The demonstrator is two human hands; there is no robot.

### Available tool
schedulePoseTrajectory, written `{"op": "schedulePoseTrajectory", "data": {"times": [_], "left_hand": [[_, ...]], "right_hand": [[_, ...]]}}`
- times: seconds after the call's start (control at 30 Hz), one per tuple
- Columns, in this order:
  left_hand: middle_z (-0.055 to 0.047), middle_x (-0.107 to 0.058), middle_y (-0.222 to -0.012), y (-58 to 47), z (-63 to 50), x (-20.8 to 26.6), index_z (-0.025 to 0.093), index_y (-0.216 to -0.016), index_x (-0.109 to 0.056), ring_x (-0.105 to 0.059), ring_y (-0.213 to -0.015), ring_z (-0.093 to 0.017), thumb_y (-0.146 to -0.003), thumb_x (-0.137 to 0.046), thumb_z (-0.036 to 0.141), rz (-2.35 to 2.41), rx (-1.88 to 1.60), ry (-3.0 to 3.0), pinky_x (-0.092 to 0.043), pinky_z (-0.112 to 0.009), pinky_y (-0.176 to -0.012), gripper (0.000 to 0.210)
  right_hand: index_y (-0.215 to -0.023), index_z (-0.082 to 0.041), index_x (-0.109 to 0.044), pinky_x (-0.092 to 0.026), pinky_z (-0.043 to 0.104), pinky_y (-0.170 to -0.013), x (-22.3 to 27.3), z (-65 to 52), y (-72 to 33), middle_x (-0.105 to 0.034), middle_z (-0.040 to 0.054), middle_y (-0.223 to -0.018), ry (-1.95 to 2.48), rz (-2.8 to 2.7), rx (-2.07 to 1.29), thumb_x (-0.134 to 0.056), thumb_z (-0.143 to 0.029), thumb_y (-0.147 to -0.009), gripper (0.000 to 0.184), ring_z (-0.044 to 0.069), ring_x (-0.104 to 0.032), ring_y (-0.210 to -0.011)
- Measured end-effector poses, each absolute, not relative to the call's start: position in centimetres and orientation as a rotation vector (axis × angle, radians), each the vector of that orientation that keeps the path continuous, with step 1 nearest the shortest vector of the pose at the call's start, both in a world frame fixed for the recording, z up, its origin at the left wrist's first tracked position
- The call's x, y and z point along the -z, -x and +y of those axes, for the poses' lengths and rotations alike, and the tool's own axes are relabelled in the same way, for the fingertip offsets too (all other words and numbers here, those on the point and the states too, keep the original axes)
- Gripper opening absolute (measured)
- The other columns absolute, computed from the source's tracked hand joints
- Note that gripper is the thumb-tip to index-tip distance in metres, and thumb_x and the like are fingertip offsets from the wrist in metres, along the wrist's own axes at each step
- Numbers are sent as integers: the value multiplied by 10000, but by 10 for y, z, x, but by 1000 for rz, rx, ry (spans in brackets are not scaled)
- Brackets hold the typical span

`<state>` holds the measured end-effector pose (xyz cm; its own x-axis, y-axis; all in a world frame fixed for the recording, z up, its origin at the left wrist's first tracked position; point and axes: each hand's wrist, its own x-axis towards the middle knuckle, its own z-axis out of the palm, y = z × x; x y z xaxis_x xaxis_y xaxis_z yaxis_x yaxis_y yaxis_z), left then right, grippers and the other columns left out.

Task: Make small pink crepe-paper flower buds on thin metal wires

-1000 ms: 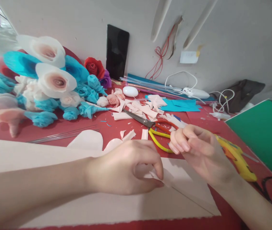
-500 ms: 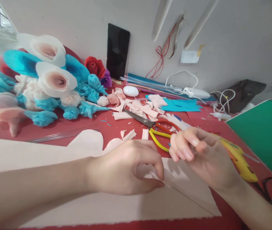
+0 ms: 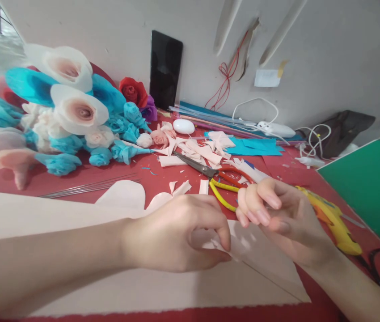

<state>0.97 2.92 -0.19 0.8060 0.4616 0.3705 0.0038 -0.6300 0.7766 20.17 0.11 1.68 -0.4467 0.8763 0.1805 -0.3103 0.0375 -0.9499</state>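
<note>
My left hand (image 3: 179, 235) rests low over a large sheet of pale pink paper (image 3: 163, 290). Its thumb and forefinger pinch a small pale piece of paper (image 3: 216, 243), mostly hidden by the fingers. From that pinch a thin dark wire (image 3: 270, 279) runs down to the right across the sheet. My right hand (image 3: 277, 219) hovers to the right, palm turned up, with fingers loosely curled and the thumb apart from them; I see nothing in it. Just behind it lie scissors (image 3: 206, 171) with one red and one yellow handle.
Blue, white and pink paper flowers (image 3: 79, 112) pile up at left. Pale scraps (image 3: 200, 152), blue paper (image 3: 253, 146) and thin metal rods (image 3: 82, 187) lie on the red table. A yellow glue gun (image 3: 339, 228) and a green board (image 3: 371, 188) are at right. A phone (image 3: 165, 67) leans on the wall.
My right thumb has moved down, away from the forefinger, widening the gap between them. My left hand keeps its pinch in the same place. The view has shifted very slightly.
</note>
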Motion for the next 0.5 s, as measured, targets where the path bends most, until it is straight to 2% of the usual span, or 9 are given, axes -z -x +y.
{"op": "schedulePoseTrajectory", "data": {"times": [0.17, 0.5], "left_hand": [[-44, -683, -720, -11, 30, 1, 125, -661, -630, -590, -715, -117, -718, -643, 125, 354, -715, -2161, -457, -185, -624, 58], [-56, -687, -712, -11, 29, 1, 118, -661, -627, -592, -724, -127, -724, -638, 122, 340, -707, -2150, -471, -206, -665, 65]], "right_hand": [[-649, -170, -452, -459, 217, -617, -16, 1, -201, -502, -32, -619, 693, -1410, -1481, -633, -195, -798, 236, 87, -531, -631], [-626, -166, -504, -472, 228, -606, -17, 0, -198, -504, -22, -582, 731, -1412, -1362, -634, -251, -800, 234, 94, -499, -608]]}}
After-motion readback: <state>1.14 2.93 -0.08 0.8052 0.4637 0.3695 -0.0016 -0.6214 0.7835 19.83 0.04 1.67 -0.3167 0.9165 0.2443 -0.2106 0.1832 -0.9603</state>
